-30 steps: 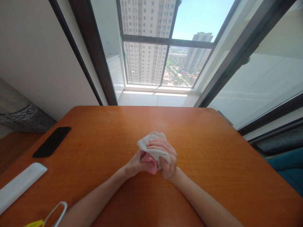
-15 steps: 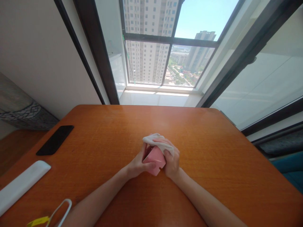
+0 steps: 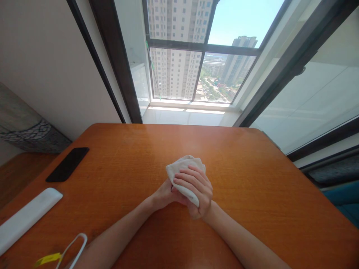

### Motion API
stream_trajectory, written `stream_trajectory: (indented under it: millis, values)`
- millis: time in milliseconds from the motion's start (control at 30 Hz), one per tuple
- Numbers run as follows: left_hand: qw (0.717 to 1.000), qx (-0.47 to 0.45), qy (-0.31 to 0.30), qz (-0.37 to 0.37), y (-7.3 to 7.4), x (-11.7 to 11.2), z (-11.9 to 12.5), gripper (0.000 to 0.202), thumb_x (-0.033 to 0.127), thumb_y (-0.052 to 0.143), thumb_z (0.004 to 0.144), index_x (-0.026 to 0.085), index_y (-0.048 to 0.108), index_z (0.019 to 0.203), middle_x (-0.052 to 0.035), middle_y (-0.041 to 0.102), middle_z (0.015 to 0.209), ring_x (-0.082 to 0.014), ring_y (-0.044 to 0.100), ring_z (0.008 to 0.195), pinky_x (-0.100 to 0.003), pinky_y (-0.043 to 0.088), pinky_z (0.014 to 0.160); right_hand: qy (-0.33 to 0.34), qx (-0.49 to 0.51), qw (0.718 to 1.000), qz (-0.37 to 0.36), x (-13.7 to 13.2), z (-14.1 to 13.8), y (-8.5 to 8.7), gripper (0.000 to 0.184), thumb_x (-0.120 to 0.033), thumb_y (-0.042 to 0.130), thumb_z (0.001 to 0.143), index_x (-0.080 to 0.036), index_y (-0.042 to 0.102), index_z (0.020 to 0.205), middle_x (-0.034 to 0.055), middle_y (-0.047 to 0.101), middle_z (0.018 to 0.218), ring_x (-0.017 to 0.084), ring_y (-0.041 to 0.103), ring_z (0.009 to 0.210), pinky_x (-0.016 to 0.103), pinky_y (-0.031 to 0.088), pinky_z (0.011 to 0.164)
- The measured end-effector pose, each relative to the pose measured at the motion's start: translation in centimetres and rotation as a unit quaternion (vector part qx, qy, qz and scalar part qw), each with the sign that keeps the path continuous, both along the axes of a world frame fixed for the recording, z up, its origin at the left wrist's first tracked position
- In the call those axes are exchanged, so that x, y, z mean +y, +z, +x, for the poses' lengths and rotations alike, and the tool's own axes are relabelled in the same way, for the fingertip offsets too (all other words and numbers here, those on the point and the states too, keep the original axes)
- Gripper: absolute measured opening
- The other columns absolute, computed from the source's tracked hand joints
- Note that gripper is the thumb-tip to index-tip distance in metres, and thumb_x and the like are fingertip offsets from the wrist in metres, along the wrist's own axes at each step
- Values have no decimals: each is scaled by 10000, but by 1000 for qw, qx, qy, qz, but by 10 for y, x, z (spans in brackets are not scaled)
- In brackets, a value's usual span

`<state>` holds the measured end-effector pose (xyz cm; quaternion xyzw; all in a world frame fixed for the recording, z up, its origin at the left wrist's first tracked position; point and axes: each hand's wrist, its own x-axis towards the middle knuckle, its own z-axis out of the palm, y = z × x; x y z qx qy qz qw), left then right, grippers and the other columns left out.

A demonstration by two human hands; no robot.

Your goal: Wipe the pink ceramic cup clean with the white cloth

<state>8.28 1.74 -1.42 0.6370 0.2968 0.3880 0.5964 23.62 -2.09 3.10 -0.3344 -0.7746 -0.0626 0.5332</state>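
Gripping a white cloth (image 3: 182,167), the right hand (image 3: 196,190) closes over the curled left hand (image 3: 164,196), hiding the earlier pink box.

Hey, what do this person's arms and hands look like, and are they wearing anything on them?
Both arms are bare: the left forearm and right forearm show no sleeves, and the left hand and right hand wear no gloves. No watch, bracelet or cable shows at either wrist, and no ring shows on the visible fingers.
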Motion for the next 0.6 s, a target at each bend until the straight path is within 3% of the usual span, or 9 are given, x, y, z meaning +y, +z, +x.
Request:
stream_trajectory:
  millis: [67,167,233,300,367,467,533,600]
  values:
    - [997,-33,-70,-20,2,12,-5,748,657,883,741,241,705,1336,-84,752,1315,-414,670,1332,-603,563,1159,12,71,996,-47,4,2,-1,475,-357,371,1087,-253,750,1353,87,825,1227,297,756,1218,532,530,1140]
    - [988,-86,-122,-48,7,20,-10,961,644,868,786,229,494,1569,-146,561,1586,-439,502,1504,-609,428,1267,43,189,968,-162,9,6,-8,482,-454,395,1094,-256,809,1241,88,812,1245,312,743,1204,512,551,1103]
    - [984,-98,-135,-58,11,20,-11,1090,642,856,809,252,319,1674,-169,451,1669,-442,404,1575,-614,361,1301,40,288,918,-270,13,8,-15,507,-523,432,1078,-227,843,1109,83,829,1111,305,761,1063,459,595,993]
    - [983,-98,-141,-69,14,18,-11,1179,634,853,820,275,181,1720,-172,389,1702,-437,329,1616,-623,275,1336,36,383,849,-363,19,10,-23,525,-566,477,1051,-195,843,980,63,816,935,273,740,890,399,605,860]
    - [983,-88,-137,-79,16,16,-12,1238,639,849,823,282,94,1737,-175,367,1711,-438,321,1616,-633,232,1347,52,453,786,-418,24,11,-30,531,-592,511,1020,-177,828,920,50,799,876,248,705,828,368,593,825]
    - [983,-81,-137,-93,15,16,-14,1286,639,848,826,280,22,1744,-187,363,1713,-443,352,1595,-640,250,1337,83,516,721,-454,30,11,-36,525,-608,529,992,-177,819,910,52,813,916,236,702,849,352,587,861]
    - [982,-85,-138,-96,13,16,-14,1294,633,851,825,281,11,1744,-188,365,1713,-442,355,1596,-640,256,1336,83,530,708,-460,31,9,-35,519,-601,522,997,-186,818,897,50,820,909,233,710,831,352,593,850]
    - [981,-93,-138,-96,12,17,-13,1279,625,853,826,288,28,1744,-183,350,1724,-442,332,1613,-643,234,1345,77,502,742,-438,28,8,-32,508,-570,498,1026,-196,834,952,58,837,984,249,739,898,370,599,891]
